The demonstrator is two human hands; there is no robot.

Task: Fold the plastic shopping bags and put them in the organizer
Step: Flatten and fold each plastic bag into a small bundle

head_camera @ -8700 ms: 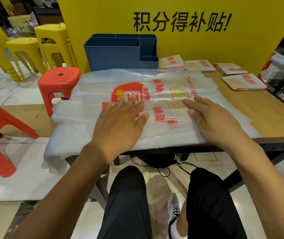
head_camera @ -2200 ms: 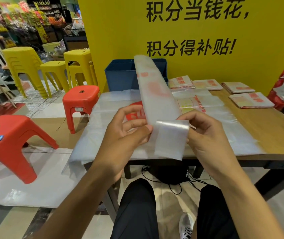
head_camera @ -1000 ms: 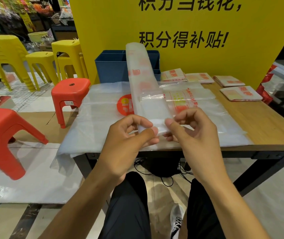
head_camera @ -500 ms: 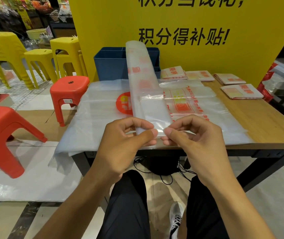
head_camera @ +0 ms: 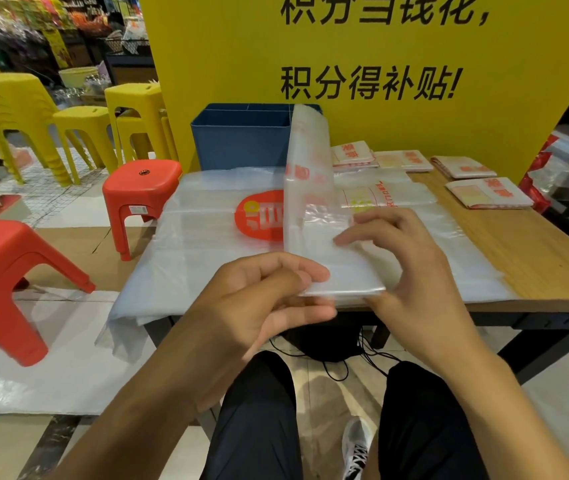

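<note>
Right hand (head_camera: 411, 268) shifted onto folded bag strip (head_camera: 307, 174); strip hides organizer (head_camera: 238, 140) corner.

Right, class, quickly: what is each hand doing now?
Left hand: pinching the bag strip.
Right hand: gripping the same strip.

A shop floor — packed merchandise shelves (head_camera: 34, 26) at the back, stacked yellow stools (head_camera: 16, 112), and a yellow promotional sign (head_camera: 380, 64) about points.
</note>
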